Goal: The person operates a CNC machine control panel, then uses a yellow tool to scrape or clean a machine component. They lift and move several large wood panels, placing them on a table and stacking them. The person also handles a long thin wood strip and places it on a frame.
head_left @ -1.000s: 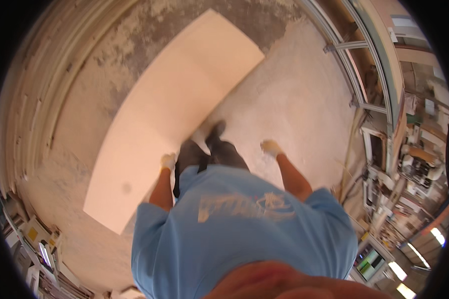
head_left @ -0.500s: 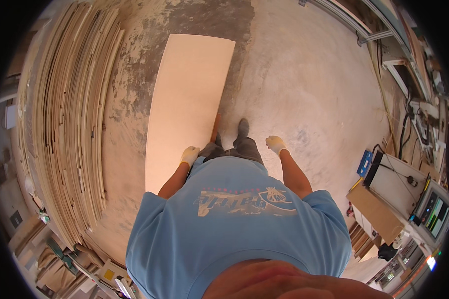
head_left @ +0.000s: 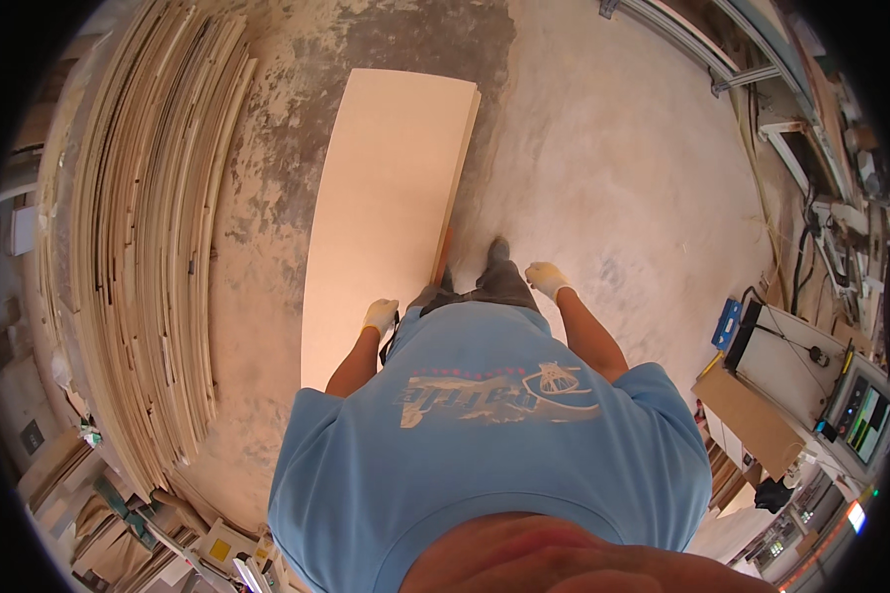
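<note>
My left hand, in a pale glove, hangs at my left side over the near part of a long pale board stack. Its fingers curl in and nothing shows in them; whether it touches the top board cannot be made out. Out to the right of my body, my right hand, gloved too, is loosely closed above the floor with nothing visible in it. The boards lie in front of me to the left, their layered right edge showing. Beside that edge is an orange-brown piece, partly hidden by my leg.
Many long boards stand edge-on in a row along the left. On the right are a metal frame, a machine with a lit screen, a brown sheet and a blue box. Concrete floor stretches ahead and right.
The board stack has shifted slightly right in the view, and so has my body. My left hand sits a little lower, and my visible foot appears farther right. Both hands stay closed.
</note>
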A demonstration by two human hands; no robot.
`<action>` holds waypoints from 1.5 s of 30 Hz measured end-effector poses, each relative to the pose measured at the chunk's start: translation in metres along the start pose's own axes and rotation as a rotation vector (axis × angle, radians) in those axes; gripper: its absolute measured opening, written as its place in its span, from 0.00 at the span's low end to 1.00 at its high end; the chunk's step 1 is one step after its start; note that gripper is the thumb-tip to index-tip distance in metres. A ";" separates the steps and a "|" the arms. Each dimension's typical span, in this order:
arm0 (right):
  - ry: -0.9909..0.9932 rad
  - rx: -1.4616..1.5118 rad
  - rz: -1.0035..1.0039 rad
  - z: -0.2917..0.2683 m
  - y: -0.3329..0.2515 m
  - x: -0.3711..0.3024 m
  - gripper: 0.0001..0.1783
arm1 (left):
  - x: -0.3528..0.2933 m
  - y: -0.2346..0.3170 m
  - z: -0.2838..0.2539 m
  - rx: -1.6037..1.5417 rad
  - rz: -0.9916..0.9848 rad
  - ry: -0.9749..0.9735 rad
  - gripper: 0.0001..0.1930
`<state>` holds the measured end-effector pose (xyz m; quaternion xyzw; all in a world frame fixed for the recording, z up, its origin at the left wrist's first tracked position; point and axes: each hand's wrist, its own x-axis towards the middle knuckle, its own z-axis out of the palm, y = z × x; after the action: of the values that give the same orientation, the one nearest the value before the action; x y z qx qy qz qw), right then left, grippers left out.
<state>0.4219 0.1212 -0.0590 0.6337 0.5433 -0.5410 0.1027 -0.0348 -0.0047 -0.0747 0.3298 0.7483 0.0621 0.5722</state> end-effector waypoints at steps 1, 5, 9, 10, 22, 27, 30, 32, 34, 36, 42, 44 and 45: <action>0.024 0.047 0.002 -0.012 -0.003 0.001 0.23 | 0.009 -0.003 0.000 0.000 -0.021 -0.004 0.25; 0.104 0.036 0.021 -0.071 0.005 0.023 0.20 | 0.059 0.002 0.004 0.485 0.236 -0.087 0.24; 0.182 -0.012 -0.013 -0.127 0.041 0.069 0.19 | 0.114 0.064 0.018 -0.156 -0.237 -0.139 0.21; 0.191 -0.038 0.093 -0.139 0.050 0.082 0.19 | 0.124 0.089 0.021 -0.082 -0.199 -0.157 0.20; -0.052 0.207 0.312 -0.379 0.068 0.099 0.24 | 0.192 0.403 0.033 -0.114 -0.053 -0.231 0.12; 0.090 0.160 0.225 -0.495 0.033 0.186 0.21 | 0.270 0.473 0.018 0.636 0.191 -0.124 0.18; 0.076 0.124 0.067 -0.556 -0.007 0.260 0.20 | 0.336 0.535 0.021 0.711 0.272 -0.085 0.22; 0.036 0.096 0.029 -0.600 -0.036 0.305 0.20 | 0.377 0.589 0.023 0.572 0.337 -0.042 0.20; -0.008 0.046 0.038 -0.644 -0.061 0.339 0.19 | 0.409 0.648 0.010 0.441 0.391 0.005 0.19; -0.040 -0.008 0.058 -0.691 -0.078 0.369 0.18 | 0.451 0.728 -0.012 0.650 0.585 0.015 0.17; 0.085 0.206 0.054 -0.824 -0.110 0.453 0.18 | 0.559 0.972 -0.097 1.272 1.027 0.097 0.08; 0.152 0.302 0.137 -0.857 -0.118 0.473 0.19 | 0.590 1.048 -0.114 -0.347 0.102 -0.209 0.10; 0.202 0.327 0.218 -0.872 -0.122 0.483 0.19 | 0.604 1.083 -0.119 -0.372 0.138 -0.249 0.12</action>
<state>0.7398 1.0734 -0.0453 0.7479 0.3840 -0.5415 0.0016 0.2387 1.2089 -0.0179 0.2744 0.6232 0.1967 0.7055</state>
